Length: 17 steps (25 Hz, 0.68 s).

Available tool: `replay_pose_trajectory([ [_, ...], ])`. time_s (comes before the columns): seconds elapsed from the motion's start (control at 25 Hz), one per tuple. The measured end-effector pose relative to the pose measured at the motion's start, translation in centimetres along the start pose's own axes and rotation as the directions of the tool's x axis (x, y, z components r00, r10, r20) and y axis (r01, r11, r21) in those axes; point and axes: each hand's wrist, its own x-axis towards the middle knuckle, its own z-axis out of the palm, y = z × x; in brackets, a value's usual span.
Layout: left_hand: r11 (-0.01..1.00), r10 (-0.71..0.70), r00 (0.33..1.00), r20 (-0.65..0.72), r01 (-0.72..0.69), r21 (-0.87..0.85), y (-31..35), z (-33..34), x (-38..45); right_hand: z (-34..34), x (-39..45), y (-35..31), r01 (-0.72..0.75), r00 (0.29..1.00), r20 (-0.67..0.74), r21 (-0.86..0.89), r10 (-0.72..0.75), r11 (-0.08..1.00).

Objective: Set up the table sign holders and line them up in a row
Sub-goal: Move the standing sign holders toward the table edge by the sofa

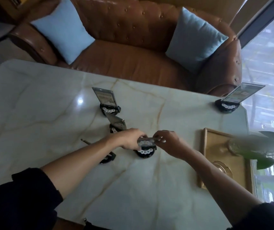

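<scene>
The fingers (143, 136) of the left hand (129, 138) and those of the right hand (169, 140) pinch the two ends of a clear sign panel (148, 139), one hand at each end. The panel's long axis runs left to right, and it sits tilted low over a round black base (145, 151) that rests on the table (33, 105), near the middle.

Five sign holders show in all. The held one is the nearest to the person apart from a fourth holder (107, 159), which lies mostly hidden under the left forearm, its panel slanting away to the left. Just beyond the left hand stands a second holder (117, 125), panel leaning back to the left. Farther on stands a third holder (107, 101), upright, its face turned toward the person. These lie in a loose diagonal line. A fifth holder (232, 101) stands well apart at the far right corner, close to the table's edge.

A gold tray (206, 156) lies to the right of the hands, along the right edge, partly under plant leaves (265, 143). Wide bare marble lies to the left and on the near side. A brown sofa (133, 55) with two blue cushions borders the far edge.
</scene>
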Motion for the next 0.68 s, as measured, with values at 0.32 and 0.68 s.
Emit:
replay_pose_trajectory([
  [0.32, 0.999, 0.019, 0.939, -0.344, -0.034, -0.036, 0.1, -0.4, -1.4, -0.9, -0.8, -0.3, 0.002, 0.999, -0.032, -0.212, -0.009, 0.977],
  [0.68, 0.933, -0.044, 0.909, -0.415, 0.185, 0.307, -6.8, -5.8, -3.1, -4.9, 0.3, 1.0, -0.101, 0.99, -0.123, -0.222, 0.075, 0.97],
])
